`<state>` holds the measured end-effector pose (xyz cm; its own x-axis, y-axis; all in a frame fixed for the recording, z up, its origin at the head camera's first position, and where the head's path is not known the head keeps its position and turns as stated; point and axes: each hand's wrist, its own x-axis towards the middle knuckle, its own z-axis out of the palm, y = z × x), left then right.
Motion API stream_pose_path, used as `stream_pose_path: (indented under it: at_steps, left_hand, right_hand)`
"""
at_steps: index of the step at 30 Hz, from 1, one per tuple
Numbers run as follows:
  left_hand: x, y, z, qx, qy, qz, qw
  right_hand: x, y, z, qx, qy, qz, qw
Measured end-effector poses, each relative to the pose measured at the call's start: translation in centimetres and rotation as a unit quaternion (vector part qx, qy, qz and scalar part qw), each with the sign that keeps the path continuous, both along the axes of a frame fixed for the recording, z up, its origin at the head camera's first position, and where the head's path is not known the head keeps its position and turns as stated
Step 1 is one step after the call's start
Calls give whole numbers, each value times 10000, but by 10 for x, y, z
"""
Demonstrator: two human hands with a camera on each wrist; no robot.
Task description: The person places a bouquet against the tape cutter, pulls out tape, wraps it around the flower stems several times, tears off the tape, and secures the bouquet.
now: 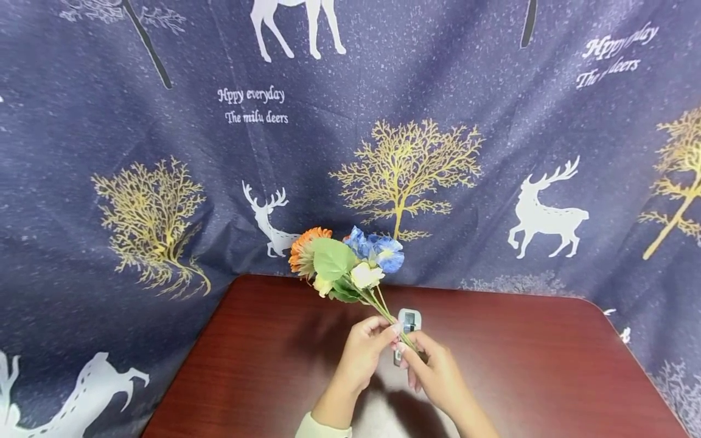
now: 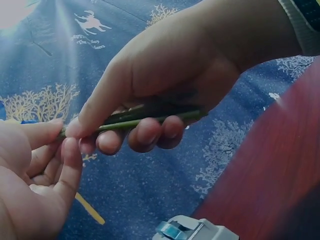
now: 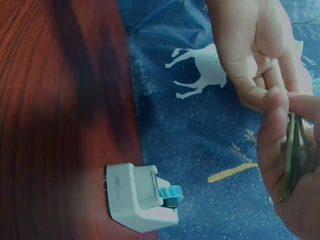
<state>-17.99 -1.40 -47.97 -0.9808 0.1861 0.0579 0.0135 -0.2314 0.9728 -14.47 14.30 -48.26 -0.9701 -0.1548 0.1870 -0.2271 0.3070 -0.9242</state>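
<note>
A bunch of flowers (image 1: 334,261) is held up over the table, heads toward the upper left: an orange bloom, blue petals, whitish flowers and green leaves. My left hand (image 1: 361,353) pinches the stems between thumb and fingers. Just below it, my right hand (image 1: 438,371) grips the lower ends of the same stems (image 3: 291,155), its fingers curled round them. Both sets of fingertips meet in the left wrist view, where the green stems (image 2: 130,122) lie across the right palm. Behind the hands stands a pale grey tape dispenser (image 3: 135,197) with a bluish roll, partly hidden in the head view.
The reddish-brown wooden table (image 1: 526,353) has rounded far corners. A dark blue cloth (image 1: 306,152) with white deer, golden trees and lettering hangs right behind its far edge.
</note>
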Motion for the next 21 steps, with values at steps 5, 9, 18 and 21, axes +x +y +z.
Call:
stream_pose_path:
  at_steps: [5, 9, 18, 21]
  left_hand:
    - [1, -5, 1, -23, 80, -272, 9996]
    - [0, -11, 3, 59, 163, -432, 9989]
    - [0, -18, 4, 157, 510, -758, 9957]
    - [0, -19, 4, 211, 608, -883, 9940]
  right_hand:
    - [0, 8, -2, -654, -92, 1209, 9905]
    - [-2, 14, -5, -1892, -449, 2548, 9472]
    - [-7, 10, -15, -3895, -1740, 4410, 7896]
    - [-7, 7, -16, -4216, -2048, 4682, 7491]
